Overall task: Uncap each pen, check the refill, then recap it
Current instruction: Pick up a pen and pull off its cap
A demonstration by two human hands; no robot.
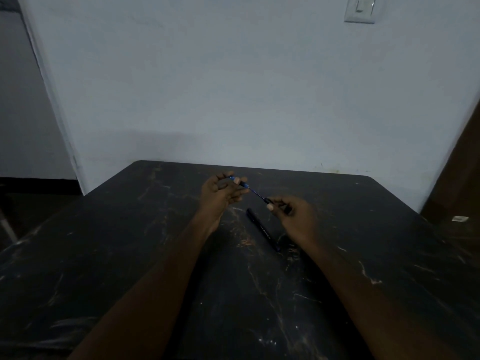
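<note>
A dark pen with a blue refill [255, 191] hangs in the air between my two hands, above the black marbled table [130, 255]. My left hand [220, 196] pinches its blue far end. My right hand [293, 216] pinches the black near part, fingers curled round it. The thin blue refill shows bare in the gap between the two hands. A second pen [262, 229], black and capped, lies flat on the table just below and between my hands, pointing away from me at a slant.
The table's far edge meets a pale wall [233, 100]. A light switch [359, 9] sits high on the wall. A dark wooden door or panel [462, 178] stands at the right, with a small white item [459, 218] near the table's right edge.
</note>
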